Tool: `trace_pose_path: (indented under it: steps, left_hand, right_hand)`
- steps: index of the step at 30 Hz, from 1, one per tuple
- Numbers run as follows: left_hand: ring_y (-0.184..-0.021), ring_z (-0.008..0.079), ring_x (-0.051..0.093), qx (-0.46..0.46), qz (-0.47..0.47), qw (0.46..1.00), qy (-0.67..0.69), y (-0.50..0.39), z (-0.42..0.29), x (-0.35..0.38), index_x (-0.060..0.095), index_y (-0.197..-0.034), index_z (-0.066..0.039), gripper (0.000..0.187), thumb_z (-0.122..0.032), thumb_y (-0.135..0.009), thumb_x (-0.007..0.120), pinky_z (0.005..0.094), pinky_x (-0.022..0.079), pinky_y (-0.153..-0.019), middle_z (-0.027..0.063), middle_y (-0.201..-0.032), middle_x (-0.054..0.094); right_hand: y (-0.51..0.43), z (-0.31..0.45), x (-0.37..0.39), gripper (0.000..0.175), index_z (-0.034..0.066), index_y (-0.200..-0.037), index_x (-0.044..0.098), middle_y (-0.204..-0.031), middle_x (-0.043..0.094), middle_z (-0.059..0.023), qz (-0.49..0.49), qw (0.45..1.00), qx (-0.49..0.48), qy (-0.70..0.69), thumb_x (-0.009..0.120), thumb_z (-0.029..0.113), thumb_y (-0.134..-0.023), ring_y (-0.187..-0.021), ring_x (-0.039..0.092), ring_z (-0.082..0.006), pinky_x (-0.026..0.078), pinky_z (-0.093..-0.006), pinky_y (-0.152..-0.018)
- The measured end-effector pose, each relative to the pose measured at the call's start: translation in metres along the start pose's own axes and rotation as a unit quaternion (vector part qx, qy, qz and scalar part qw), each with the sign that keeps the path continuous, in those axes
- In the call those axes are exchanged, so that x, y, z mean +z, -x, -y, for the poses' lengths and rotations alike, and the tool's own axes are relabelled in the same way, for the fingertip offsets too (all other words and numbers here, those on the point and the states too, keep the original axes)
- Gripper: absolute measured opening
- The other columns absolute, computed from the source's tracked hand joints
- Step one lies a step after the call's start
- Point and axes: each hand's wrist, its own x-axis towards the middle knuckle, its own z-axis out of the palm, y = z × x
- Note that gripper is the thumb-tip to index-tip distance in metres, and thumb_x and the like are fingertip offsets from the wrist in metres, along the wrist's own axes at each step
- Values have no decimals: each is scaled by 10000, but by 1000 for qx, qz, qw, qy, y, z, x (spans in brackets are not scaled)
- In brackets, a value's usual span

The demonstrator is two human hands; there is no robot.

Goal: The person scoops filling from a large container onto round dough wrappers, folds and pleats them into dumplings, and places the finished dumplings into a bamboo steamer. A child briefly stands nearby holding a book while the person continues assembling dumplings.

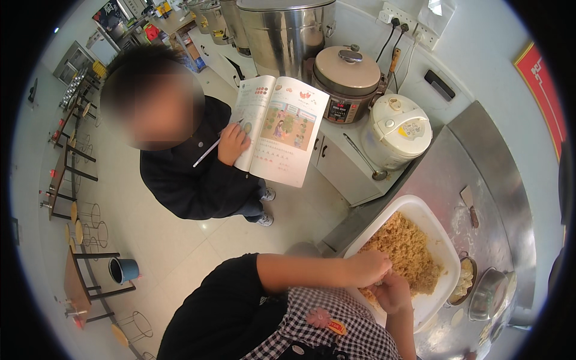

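Both of my hands meet over the near-left part of a white plastic tub [438, 225], which holds a crumbly yellowish-brown filling [400, 243]. My left hand [371, 268] reaches in from the left with bent fingers. From below comes my right hand [394, 293], its fingertips against the left ones. Between them is a small pale piece of dough [378, 283], mostly hidden by the fingers. Right of the tub, a round metal pan [471, 265] contains several pale folded dumplings [463, 281]. A flat dough wrapper [457, 317] lies on the steel worktop [490, 229].
A metal bowl [488, 294] and a scraper [470, 206] rest on the worktop. A person in black [189, 180] stands at left, with a pencil [207, 153] and an open book [288, 130]. Behind are two electric cookers [346, 72], a ladle [365, 157] and a large steel pot [283, 38].
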Motion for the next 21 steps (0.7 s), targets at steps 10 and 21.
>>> trace_pose_path:
  steps: [10,21]
  left_hand:
    - [-856,337,648,39,-48,998,-9,0,3,-2,655,-881,1,94,-88,-857,644,436,521,-747,153,-896,632]
    - [-864,338,636,11,20,998,-54,4,-1,0,634,-867,14,109,-87,-832,656,430,512,-745,152,-883,619]
  right_hand:
    - [1,4,4,288,-39,-1201,588,-1158,649,-118,55,998,-4,-41,470,-16,-940,-1055,636,-249,533,-415,-928]
    - [-4,-6,-3,257,-49,-1168,598,-1104,666,-138,14,994,-54,93,488,0,-941,-1003,654,-258,539,-396,-901]
